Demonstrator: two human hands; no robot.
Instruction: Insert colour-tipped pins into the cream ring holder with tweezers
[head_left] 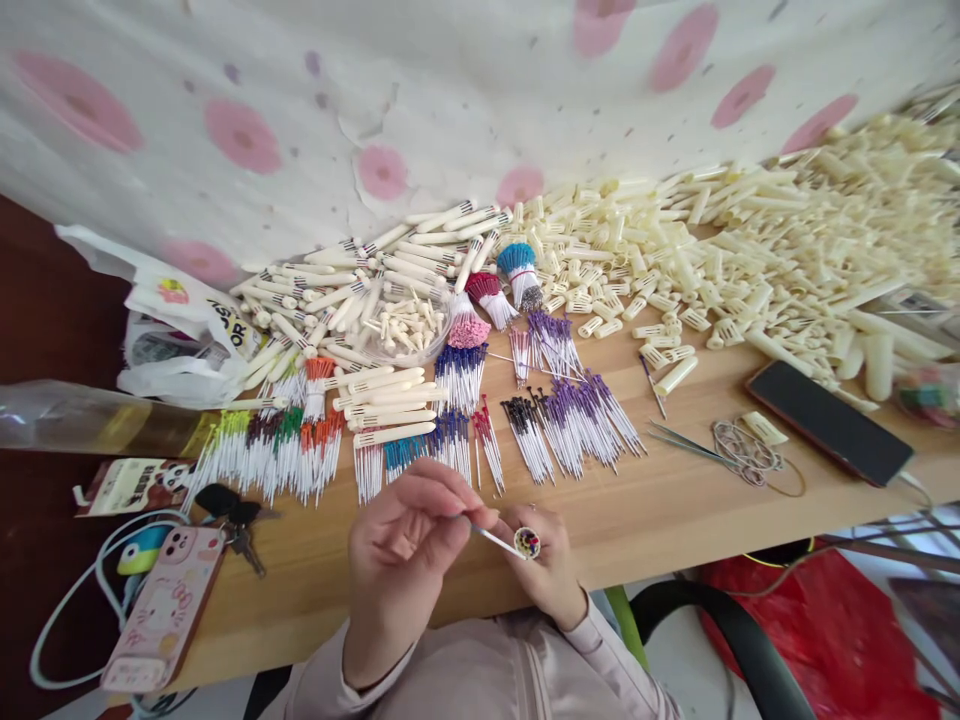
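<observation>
My left hand (409,560) pinches a thin white pen refill (501,543) between thumb and fingertips. The refill slants down to the right, its far end close to the rim of a cream pen barrel (527,543). Wrapped round that barrel is my right hand (551,570), with the round open end facing up. Several coloured tips show inside the opening. Whether the refill touches the rim I cannot tell. Just beyond my hands lie rows of white refills with blue (403,455), black (527,440) and purple (581,425) ends.
Cream pen barrels (397,260) and plastic pen parts (750,240) are heaped along the wall. Banded refill bundles (517,270) stand mid-table. Tweezers (694,445), rubber bands (746,455) and a black phone (831,420) lie right; keys (238,520) and a pink-cased phone (165,610) lie left.
</observation>
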